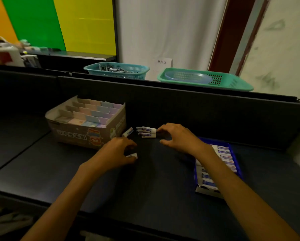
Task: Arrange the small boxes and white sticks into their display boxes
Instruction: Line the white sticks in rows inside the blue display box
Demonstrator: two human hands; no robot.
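Countertop of dark matte laminate (163, 180) carries a brown cardboard display box (86, 134) of pastel small boxes at left and a blue tray (236, 164) of white sticks at right. Between them lies a loose cluster of white sticks (145, 132). The right hand (178, 138) pinches that cluster's end; the left hand (119, 151) curls around one stick (132, 156). Judging by the loose bundle, a hurried lift could scatter sticks.
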